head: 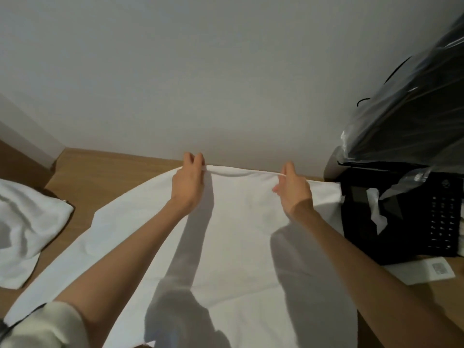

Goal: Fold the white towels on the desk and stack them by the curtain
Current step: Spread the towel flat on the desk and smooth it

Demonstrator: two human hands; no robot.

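Currently, the left hand (188, 180) and the right hand (292, 189) are pinching the far hem of the white towel (238, 242), which is lying on the wooden desk (108, 169) and extending from the grip toward the person, so the fold is likely heading nearward.

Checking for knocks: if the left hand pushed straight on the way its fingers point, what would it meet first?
Probably the white wall, just past the far edge of the towel that the left hand grips; nothing else shows between, though depth is unclear.
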